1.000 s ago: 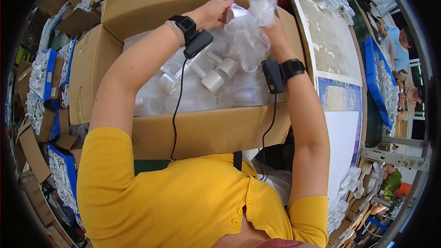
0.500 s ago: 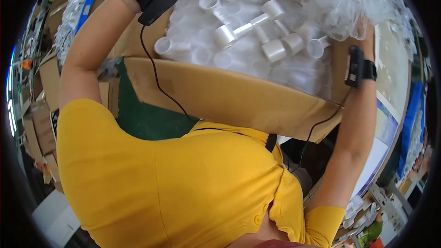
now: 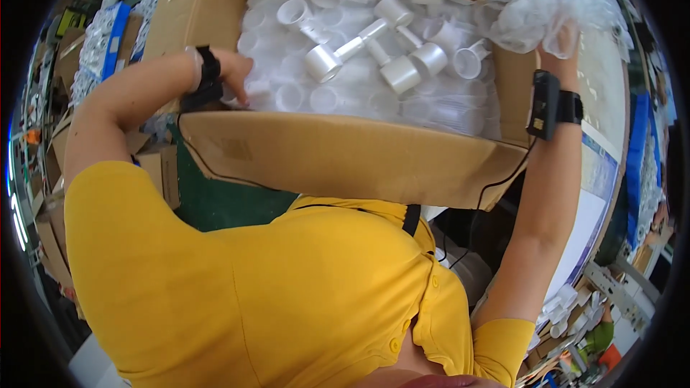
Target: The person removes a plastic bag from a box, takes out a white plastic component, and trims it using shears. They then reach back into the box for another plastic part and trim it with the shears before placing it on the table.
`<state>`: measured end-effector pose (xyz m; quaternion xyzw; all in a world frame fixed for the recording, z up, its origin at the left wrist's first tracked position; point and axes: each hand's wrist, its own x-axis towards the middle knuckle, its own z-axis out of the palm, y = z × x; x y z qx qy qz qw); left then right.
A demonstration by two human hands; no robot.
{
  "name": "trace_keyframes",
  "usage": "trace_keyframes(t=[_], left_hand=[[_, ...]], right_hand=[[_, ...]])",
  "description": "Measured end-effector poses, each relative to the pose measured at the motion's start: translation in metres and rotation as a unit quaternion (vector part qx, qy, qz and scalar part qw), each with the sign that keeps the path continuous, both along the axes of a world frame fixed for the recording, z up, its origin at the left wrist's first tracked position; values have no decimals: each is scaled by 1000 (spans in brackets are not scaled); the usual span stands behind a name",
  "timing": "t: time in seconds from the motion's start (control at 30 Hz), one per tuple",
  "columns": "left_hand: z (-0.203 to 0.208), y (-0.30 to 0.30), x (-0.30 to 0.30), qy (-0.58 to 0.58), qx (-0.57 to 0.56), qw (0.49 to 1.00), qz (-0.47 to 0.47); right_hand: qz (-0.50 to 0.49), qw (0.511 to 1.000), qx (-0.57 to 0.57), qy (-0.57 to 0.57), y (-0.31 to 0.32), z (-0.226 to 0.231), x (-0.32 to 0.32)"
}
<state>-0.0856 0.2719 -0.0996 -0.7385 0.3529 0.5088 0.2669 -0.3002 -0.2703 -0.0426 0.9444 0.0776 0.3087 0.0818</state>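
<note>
A cardboard box stands in front of me, lined with clear plastic and filled with white plastic scoops with round cups and straight handles. Several scoops lie loose on top. My left hand reaches in at the near left corner. Its fingers curl down around a scoop there, whose cup the hand mostly covers. At the far right corner my right hand grips the bunched mouth of the clear plastic bag; the film hides most of its fingers.
A work surface runs along the right side of the box. Blue-edged trays with clear parts stand farther right, another at left. Cartons are stacked on the left. Black cables hang from both wrist devices.
My left hand has come from above the back of the box to its near left corner, down onto a scoop. The right hand keeps hold of the bag. The view has shifted slightly.
</note>
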Motion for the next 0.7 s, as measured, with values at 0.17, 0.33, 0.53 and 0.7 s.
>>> trace_keyframes(t=[0.17,0.33,0.53,0.7], left_hand=[[34,-18,3,-35,-48,998,-21],[95,-51,23,64,-147,985,66],[119,-110,-7,300,-402,764,405],[104,-183,-43,630,-407,511,421]], right_hand=[[-88,996,24,-10,28,32,-22],[-74,995,28,-62,23,44,-64],[-77,988,127,-48,29,45,-99],[-120,924,353,81,70,66,-121]])
